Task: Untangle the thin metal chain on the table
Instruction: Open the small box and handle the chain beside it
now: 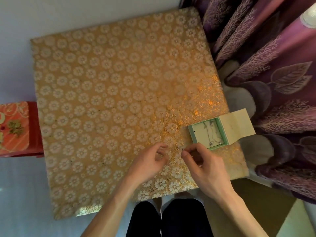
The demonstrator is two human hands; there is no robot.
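Note:
The thin metal chain (pixel 177 150) is barely visible as a fine thread between my two hands, low over the gold flower-patterned table (pixel 109 103). My right hand (pixel 203 165) pinches one end of it between thumb and forefinger. My left hand (pixel 148 161) hovers just to the left with its fingers curled toward the chain; I cannot tell whether it holds it.
An open mint-green jewellery box (pixel 200 135) with a cream lid (pixel 236 126) sits near the table's right edge, with more chains on its white pad. Purple curtains (pixel 273 65) hang on the right. A red stool (pixel 18 129) stands to the left.

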